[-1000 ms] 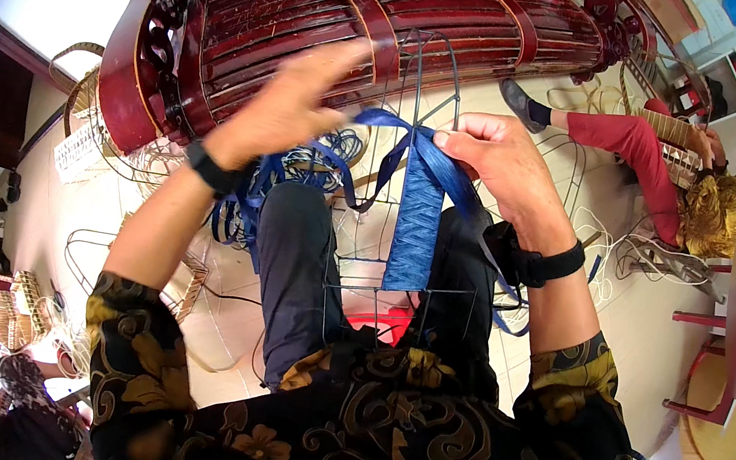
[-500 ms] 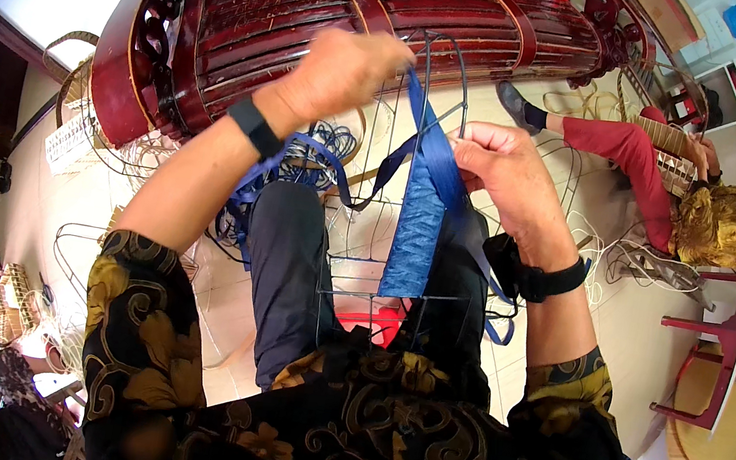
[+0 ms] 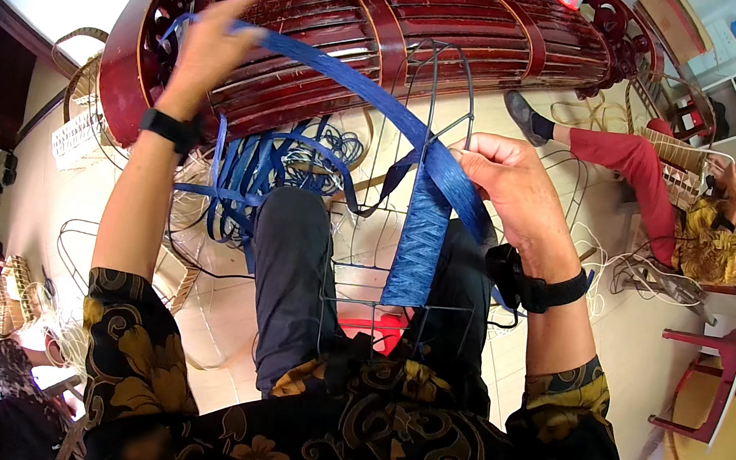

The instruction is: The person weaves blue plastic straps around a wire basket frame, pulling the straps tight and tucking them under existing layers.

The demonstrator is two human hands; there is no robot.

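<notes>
A thin dark wire frame stands between my knees, one side panel of it wrapped in blue flat strap. My right hand is closed at the panel's upper right edge, thumb and fingers pinching the blue strap against the wire. From there a long loose length of strap arches up and left to my raised left hand, which grips it with a short tail past the fingers. The left fingers are slightly blurred. Part of the strap behind the right hand is hidden.
A heap of blue strap lies on the floor left of my knees. Ahead stands a dark red wooden bench. A co-worker in red trousers sits at the right with a woven piece, near a red stool. Another person is at lower left.
My left hand has swung left and away from the frame, drawing the blue strap out into a long arc. My right hand stays at the panel's edge.
</notes>
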